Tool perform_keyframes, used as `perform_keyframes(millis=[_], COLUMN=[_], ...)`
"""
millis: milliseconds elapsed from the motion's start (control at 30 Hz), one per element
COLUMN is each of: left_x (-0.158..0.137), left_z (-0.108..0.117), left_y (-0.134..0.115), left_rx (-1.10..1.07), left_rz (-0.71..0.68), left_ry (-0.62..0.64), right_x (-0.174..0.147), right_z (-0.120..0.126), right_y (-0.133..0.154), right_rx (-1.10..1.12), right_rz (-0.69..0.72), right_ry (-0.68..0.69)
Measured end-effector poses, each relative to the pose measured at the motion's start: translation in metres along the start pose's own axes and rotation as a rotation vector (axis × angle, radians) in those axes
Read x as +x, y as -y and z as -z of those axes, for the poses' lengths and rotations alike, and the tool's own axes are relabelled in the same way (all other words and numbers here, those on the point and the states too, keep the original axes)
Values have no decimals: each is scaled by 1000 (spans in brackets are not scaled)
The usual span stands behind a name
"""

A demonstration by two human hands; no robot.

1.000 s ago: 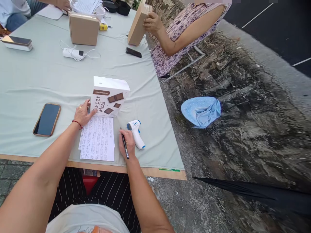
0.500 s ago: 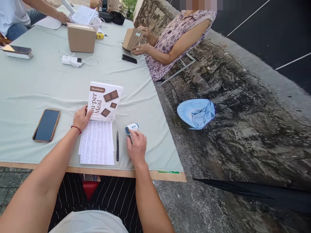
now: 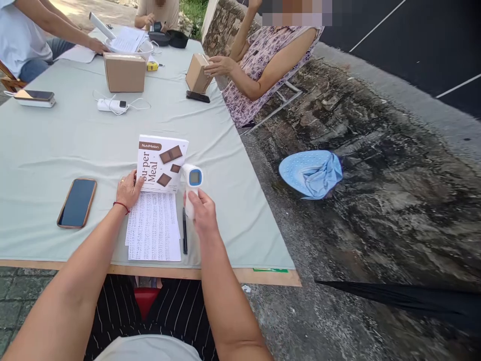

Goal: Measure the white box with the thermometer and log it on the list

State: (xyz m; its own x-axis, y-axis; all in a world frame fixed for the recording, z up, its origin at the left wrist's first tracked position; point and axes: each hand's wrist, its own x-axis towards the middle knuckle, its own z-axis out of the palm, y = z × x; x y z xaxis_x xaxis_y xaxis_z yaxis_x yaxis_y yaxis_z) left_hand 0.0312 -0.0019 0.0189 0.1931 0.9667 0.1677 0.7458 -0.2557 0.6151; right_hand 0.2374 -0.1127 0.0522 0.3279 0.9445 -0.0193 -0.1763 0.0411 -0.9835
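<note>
Currently, a white infrared thermometer is held by its handle in the right grip, with fingers and thumb closed around it and the small screen turned toward the wearer. Its head is seen just beside the right edge of a white NutriMotion box; whether the two are touching cannot be told. The box is held at its left edge by the left grip, the thumb laid on the printed front and the other fingers partly hidden. Its lower edge is placed at the top of the printed sheets, beside which a black pen is laid, near the right grip. A smartphone is set to the left on the cloth-covered surface. Farther back, a white device with a looped cable is seen before a cardboard box, and a smaller carton is touched by a co-worker's hand.
</note>
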Motion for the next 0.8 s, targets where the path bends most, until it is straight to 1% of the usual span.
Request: perform_keyframes(millis=[100, 167, 233, 300, 467, 800], left_x=[0, 0, 1, 1, 2, 1], left_z=[1, 2, 2, 2, 1, 1], left_y=[0, 1, 1, 2, 3, 1], left_rx=[13, 19, 24, 33, 44, 44], left_rz=[-5, -11, -14, -11, -10, 14], left_ry=[6, 12, 19, 30, 37, 56], right_x=[13, 23, 30, 34, 33, 32], right_z=[-30, -42, -49, -51, -54, -54], right_y=[6, 5, 3, 0, -1, 1], right_rx=[187, 237, 249, 236, 194, 258], right_rz=[58, 53, 24, 6, 25, -12], right_ry=[63, 83, 92, 86, 71, 79])
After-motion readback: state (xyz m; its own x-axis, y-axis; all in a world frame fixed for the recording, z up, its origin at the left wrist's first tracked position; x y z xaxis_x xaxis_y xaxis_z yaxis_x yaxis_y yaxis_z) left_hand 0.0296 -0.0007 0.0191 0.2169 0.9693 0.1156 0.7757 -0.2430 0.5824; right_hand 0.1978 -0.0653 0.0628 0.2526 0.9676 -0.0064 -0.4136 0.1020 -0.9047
